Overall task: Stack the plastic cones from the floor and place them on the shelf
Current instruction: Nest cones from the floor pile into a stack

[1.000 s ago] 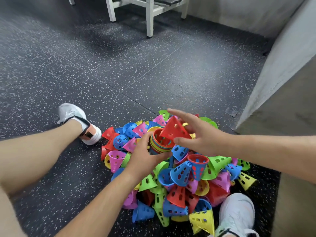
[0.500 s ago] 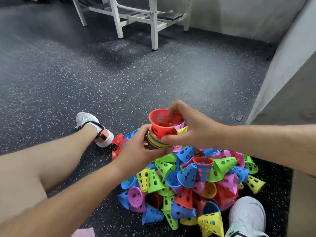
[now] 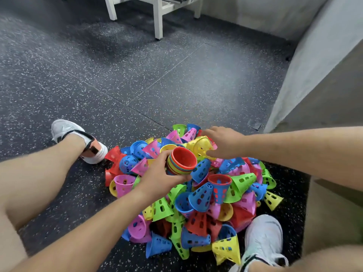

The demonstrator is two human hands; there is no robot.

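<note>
Dark speckled floor [image 3: 137, 75], white bench frame [image 3: 158, 16] (far end), grey wall [image 3: 245, 8]

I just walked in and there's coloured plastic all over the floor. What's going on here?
A person sits on the floor in front of a pile of colourful cones. Their left hand holds a stack of nested cones, with a red one on top, over the pile. Their right hand grips a yellow cone at the pile's far side. Most cones lie loose, not yet stacked.
</note>
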